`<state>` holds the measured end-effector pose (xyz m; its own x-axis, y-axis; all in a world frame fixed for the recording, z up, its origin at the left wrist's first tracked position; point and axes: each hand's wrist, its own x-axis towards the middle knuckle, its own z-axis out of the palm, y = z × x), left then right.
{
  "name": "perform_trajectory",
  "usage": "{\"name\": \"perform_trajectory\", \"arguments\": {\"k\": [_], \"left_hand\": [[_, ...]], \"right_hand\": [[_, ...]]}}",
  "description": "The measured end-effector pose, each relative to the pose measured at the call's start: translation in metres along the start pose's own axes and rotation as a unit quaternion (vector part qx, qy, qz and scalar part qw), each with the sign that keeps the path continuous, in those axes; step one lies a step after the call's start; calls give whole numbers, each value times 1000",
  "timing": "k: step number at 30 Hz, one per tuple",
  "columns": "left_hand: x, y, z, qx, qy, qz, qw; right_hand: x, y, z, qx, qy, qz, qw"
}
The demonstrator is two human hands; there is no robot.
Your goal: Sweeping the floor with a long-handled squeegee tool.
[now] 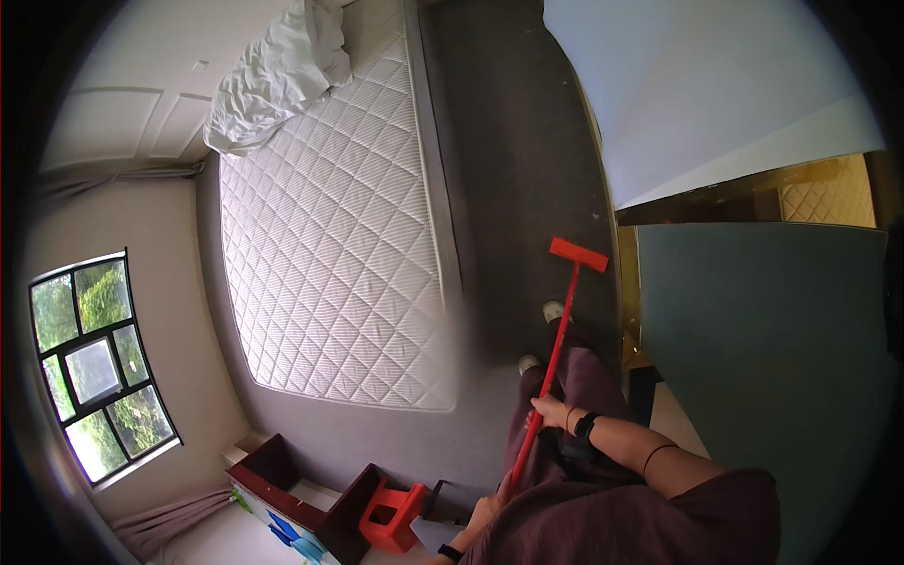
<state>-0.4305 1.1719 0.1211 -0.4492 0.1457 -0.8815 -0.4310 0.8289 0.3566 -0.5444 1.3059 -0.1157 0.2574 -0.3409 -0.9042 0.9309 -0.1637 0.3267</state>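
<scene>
A red long-handled floor tool [561,332], a mop or broom with a flat crosswise head [578,255], slants across in front of me. My right hand [547,413] grips the handle about halfway along. Lower down, my left hand [489,510] is closed around the handle near its end, partly hidden by my shirt. The head is over the dark floor [522,141], close to the edge of the panels on the right; whether it touches the floor is hard to tell. My pale shoes [554,311] show to the left of the handle.
A bare quilted mattress [332,268] on a grey bed base borders the floor, with crumpled white bedding [275,85] on it. Pale [706,92] and grey-green panels [763,339] stand right. A red plastic stool [393,515] and dark red open cabinet [304,487] stand lower left.
</scene>
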Motion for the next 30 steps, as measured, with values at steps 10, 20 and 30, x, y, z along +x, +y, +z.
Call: {"name": "perform_trajectory", "arguments": {"k": [10,20,30], "left_hand": [[70,29,-40,-76,249,91,961],[-64,-139,67,-78,166,23,983],[-130,-247,144,-114,198,65,971]], "right_hand": [[-8,-107,79,-151,-28,-228,962],[95,126,96,-290,-14,-187,938],[118,246,104,-205,5,-110,973]]}}
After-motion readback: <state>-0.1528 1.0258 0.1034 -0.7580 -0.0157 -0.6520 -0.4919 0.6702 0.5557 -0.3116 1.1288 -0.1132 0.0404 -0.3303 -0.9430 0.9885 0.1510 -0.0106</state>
